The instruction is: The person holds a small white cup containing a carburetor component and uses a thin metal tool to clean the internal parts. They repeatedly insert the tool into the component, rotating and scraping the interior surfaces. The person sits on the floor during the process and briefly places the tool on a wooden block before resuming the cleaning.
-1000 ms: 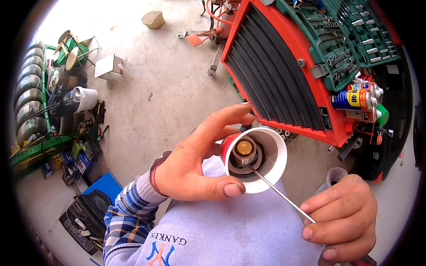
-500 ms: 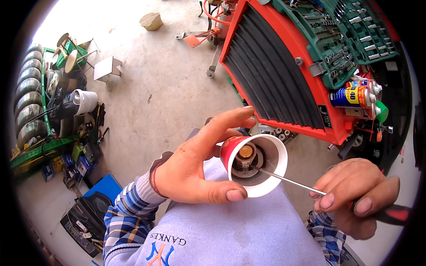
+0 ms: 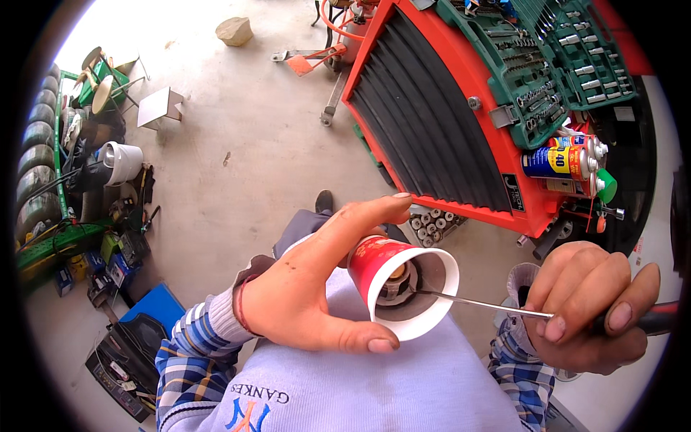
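My left hand (image 3: 317,281) holds a red paper cup (image 3: 367,277) with a white rim, tilted toward the right, fingers curved round its side. Inside sits a cylindrical metal part (image 3: 396,281) with a brass-coloured centre, partly hidden by the cup wall. My right hand (image 3: 586,302) grips a screwdriver with a long thin metal shaft (image 3: 489,306) and a black and red handle, mostly hidden by the fingers. The shaft crosses the cup's rim almost horizontally and reaches the metal part; whether its tip touches it is unclear.
A red tool cabinet (image 3: 500,137) stands ahead-right, bearing socket cases (image 3: 590,65) and spray cans (image 3: 558,162), with sockets (image 3: 432,227) below. On the left are stacked tyres (image 3: 39,129), a white bucket (image 3: 122,162), a small stool (image 3: 155,108) and boxes. A stone-like lump (image 3: 234,30) lies on the floor.
The cup has moved lower and tipped further toward the right, hiding more of the metal part. My right hand has shifted rightward and turned, bringing the shaft flatter and the handle into sight.
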Demonstrator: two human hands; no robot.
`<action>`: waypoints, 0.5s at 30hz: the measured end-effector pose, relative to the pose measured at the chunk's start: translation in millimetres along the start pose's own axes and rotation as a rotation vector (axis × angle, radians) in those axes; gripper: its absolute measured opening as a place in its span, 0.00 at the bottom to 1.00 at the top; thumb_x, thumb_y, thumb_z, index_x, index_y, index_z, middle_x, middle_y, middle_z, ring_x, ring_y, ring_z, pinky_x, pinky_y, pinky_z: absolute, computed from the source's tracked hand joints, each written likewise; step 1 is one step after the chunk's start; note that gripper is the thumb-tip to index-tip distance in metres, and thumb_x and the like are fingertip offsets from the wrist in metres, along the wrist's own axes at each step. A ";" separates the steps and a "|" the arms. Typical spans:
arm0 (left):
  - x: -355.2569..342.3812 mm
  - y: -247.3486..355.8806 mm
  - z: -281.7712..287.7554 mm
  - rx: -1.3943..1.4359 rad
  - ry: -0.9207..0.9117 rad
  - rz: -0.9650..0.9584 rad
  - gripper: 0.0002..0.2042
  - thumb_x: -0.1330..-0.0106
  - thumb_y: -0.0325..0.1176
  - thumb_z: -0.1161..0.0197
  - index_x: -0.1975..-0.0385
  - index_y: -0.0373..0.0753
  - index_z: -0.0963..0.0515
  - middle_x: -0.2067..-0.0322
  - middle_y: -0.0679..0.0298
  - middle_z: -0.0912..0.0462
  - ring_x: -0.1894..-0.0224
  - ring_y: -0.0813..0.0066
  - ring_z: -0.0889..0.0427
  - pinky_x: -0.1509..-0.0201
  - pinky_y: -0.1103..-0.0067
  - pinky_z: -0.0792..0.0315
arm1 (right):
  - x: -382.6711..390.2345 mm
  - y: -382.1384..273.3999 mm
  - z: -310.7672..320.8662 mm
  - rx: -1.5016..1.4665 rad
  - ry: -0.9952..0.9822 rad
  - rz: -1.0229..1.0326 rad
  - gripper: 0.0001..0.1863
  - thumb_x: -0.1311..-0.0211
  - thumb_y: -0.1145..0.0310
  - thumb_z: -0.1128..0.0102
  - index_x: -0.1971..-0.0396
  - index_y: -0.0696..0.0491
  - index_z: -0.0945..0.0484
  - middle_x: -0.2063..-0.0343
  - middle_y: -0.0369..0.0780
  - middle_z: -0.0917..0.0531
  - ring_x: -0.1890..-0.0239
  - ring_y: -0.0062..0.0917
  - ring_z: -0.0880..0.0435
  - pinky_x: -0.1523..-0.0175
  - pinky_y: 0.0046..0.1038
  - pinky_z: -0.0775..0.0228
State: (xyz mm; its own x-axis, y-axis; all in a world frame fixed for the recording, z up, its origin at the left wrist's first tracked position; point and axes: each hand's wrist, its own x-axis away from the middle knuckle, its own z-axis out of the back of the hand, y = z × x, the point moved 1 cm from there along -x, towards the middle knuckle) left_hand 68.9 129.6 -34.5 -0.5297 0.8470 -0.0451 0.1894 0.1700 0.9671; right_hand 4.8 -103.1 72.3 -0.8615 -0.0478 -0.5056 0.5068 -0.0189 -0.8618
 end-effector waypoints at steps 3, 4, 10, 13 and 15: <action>2.4 -1.5 2.0 -0.079 -0.079 -0.008 0.62 0.57 0.49 0.17 0.27 0.36 0.55 0.32 0.45 0.42 0.34 0.57 0.32 0.34 0.64 0.34 | -3.0 -6.0 -0.6 0.035 0.031 -0.027 0.05 0.36 0.67 0.54 0.65 0.52 0.32 0.82 0.39 0.23 0.88 0.23 0.31 0.85 0.21 0.33; 2.4 -5.5 -0.2 -0.070 -0.065 -0.037 0.62 0.58 0.47 0.16 0.27 0.35 0.54 0.32 0.46 0.42 0.34 0.56 0.32 0.34 0.64 0.33 | -3.6 -5.2 -0.5 0.044 0.043 -0.034 0.05 0.37 0.68 0.53 0.66 0.53 0.31 0.82 0.38 0.24 0.88 0.23 0.32 0.85 0.21 0.35; -5.9 -5.6 -2.0 -0.110 -0.093 -0.146 0.57 0.56 0.50 0.18 0.31 0.28 0.47 0.34 0.44 0.39 0.33 0.52 0.35 0.33 0.64 0.37 | -9.8 -12.0 -6.8 0.043 0.040 -0.090 0.06 0.46 0.69 0.48 0.68 0.51 0.28 0.83 0.37 0.24 0.88 0.23 0.33 0.86 0.22 0.35; -6.1 -6.4 -2.4 -0.134 -0.080 -0.158 0.56 0.55 0.53 0.19 0.32 0.26 0.45 0.36 0.43 0.36 0.34 0.51 0.34 0.32 0.63 0.40 | -18.0 -12.6 -11.2 0.126 -0.073 -0.116 0.06 0.44 0.67 0.47 0.66 0.49 0.29 0.82 0.36 0.23 0.87 0.22 0.32 0.84 0.22 0.33; -6.2 -9.9 -3.9 -0.141 -0.071 -0.150 0.56 0.55 0.53 0.19 0.32 0.26 0.45 0.37 0.43 0.36 0.35 0.50 0.34 0.32 0.62 0.40 | -20.5 -9.5 -11.9 0.166 -0.151 -0.115 0.06 0.42 0.67 0.48 0.65 0.48 0.30 0.82 0.36 0.23 0.87 0.21 0.32 0.84 0.22 0.33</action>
State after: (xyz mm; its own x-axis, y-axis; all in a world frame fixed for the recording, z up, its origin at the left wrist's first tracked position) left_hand 67.1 120.7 -42.8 -0.4829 0.8515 -0.2043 -0.0079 0.2291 0.9734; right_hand 17.3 -90.0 90.3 -0.9057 -0.1842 -0.3819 0.4146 -0.1965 -0.8885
